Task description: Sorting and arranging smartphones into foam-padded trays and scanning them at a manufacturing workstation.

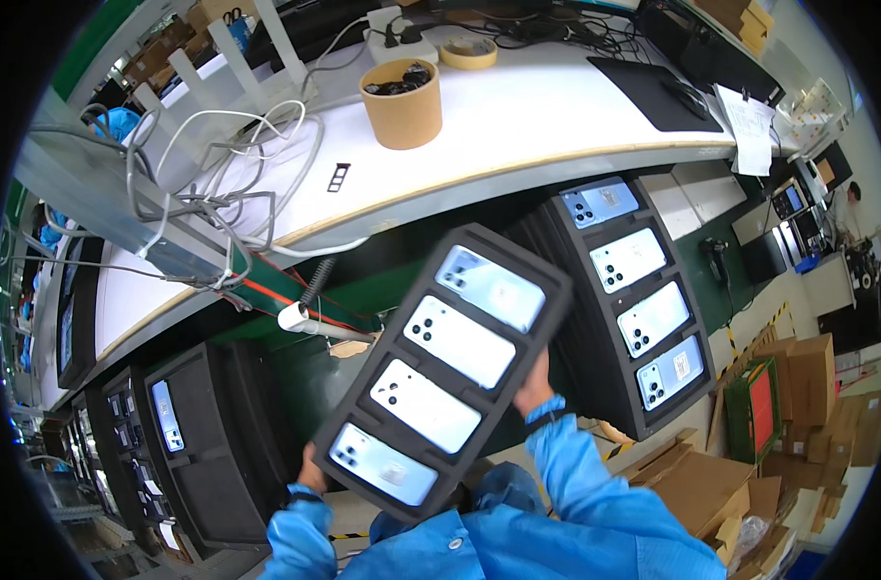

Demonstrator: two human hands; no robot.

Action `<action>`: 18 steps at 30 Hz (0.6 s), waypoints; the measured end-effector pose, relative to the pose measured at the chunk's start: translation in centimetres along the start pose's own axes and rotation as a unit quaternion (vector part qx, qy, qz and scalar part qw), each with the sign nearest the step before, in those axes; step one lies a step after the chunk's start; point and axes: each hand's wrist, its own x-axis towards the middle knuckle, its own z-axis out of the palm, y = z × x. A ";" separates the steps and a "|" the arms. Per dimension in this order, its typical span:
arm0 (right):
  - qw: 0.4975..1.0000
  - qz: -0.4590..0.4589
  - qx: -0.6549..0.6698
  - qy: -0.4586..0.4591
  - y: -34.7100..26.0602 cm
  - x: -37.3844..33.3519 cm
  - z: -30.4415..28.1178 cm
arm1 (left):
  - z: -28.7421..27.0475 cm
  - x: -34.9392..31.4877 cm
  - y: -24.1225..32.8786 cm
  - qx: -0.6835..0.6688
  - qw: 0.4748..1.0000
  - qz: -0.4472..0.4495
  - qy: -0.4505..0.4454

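Note:
A black foam tray (365, 396) is held tilted in front of my body, its long side running from lower left to upper right. Several smartphones (460, 340) lie in its slots, backs up, in pale blue and white. My left hand (311, 472) grips the tray's lower left edge, and my right hand (534, 385) has its right edge; the fingers of both are mostly hidden beneath. To the right stands a stack of similar trays (595, 338), the top one also holding several phones. On the left, another tray stack (208, 483) has a single phone (167, 416) in its top tray.
Ahead is a white workbench (518, 106) with a brown tub (402, 108) of black items, a tape roll (468, 53), cables and a mouse pad (643, 92). A white-tipped pole (295, 316) stands below its edge. Cardboard boxes (696, 488) lie at the lower right.

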 end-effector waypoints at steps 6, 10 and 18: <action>0.974 0.056 -0.210 -0.065 -4.3 1.6 2.2 | 8.5 -5.5 -1.7 0.107 0.977 -0.075 -0.167; 0.916 0.109 -0.385 -0.032 -2.0 -6.9 -3.8 | 15.7 -1.4 2.0 -0.080 0.984 -0.056 -0.147; 0.930 0.059 -0.320 0.173 -0.9 -18.8 -20.1 | 15.9 3.7 0.6 -0.006 0.978 0.043 -0.204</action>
